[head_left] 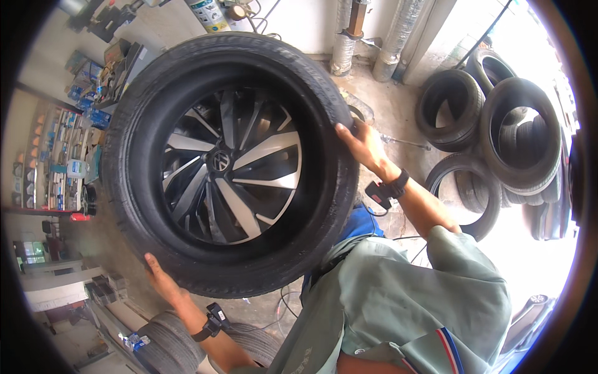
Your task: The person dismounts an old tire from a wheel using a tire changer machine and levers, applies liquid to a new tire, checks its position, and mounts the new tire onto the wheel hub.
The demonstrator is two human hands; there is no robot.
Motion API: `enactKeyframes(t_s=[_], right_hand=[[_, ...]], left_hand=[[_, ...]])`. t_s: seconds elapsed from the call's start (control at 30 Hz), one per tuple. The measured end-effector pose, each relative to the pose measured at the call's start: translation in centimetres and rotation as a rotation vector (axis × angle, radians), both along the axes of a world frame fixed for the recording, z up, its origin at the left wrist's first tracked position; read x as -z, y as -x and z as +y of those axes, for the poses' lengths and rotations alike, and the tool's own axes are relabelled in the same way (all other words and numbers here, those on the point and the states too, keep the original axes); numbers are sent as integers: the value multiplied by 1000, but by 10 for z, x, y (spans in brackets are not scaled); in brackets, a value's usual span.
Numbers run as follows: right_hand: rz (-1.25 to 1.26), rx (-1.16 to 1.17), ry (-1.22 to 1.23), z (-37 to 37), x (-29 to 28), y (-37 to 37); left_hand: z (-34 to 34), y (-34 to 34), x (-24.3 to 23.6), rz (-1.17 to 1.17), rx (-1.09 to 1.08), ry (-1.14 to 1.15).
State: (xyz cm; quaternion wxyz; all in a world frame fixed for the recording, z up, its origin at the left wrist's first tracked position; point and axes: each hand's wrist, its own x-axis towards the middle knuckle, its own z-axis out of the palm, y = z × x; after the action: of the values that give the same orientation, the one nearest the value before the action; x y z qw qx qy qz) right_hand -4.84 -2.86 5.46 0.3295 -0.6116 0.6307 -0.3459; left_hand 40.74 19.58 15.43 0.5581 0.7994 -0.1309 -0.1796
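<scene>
A large black car tyre (pixel 327 206) fills the middle of the view, tilted, its inner side facing me. Through its opening shows an alloy wheel (pixel 232 167) with black and silver spokes and a round centre cap. I cannot tell whether the tyre sits around the wheel or in front of it. My left hand (pixel 163 280) grips the tyre's lower left edge, its fingers partly hidden behind the rubber. At the right edge my right hand (pixel 366 146) holds the tyre, thumb on the sidewall and the other fingers partly out of sight.
Several loose tyres (pixel 522 134) are stacked at the right. More tyres (pixel 168 346) lie below my left forearm. Shelves (pixel 59 162) with small goods line the left side. Foil-wrapped pipes (pixel 398 40) stand by the far wall, and a thin cable (pixel 286 305) trails across the floor.
</scene>
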Motion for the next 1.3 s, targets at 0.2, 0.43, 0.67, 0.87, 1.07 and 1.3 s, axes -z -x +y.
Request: enactKeyframes(t_s=[0.2,0.43,0.67,0.87,1.07,1.3], right_hand=[[120,-221,-35,-79,-8,5],[-84,-298,-227,-120,27,26],[-237,-470,-304,-129,34,47],[-510,-612,-273,-111,67,68],[-670,-566,-425,-65,68,70],[-673,-588,-516,-36,48,71]], left_hand=[[-9,27,3,-54,-123,-9],[-4,104,-1,-164,-269,-157],[-14,119,-9,-161,-339,-203],[-19,127,-6,-151,-230,-70],[-19,124,-5,-109,-252,-97],[-1,104,-2,-192,-235,-171]])
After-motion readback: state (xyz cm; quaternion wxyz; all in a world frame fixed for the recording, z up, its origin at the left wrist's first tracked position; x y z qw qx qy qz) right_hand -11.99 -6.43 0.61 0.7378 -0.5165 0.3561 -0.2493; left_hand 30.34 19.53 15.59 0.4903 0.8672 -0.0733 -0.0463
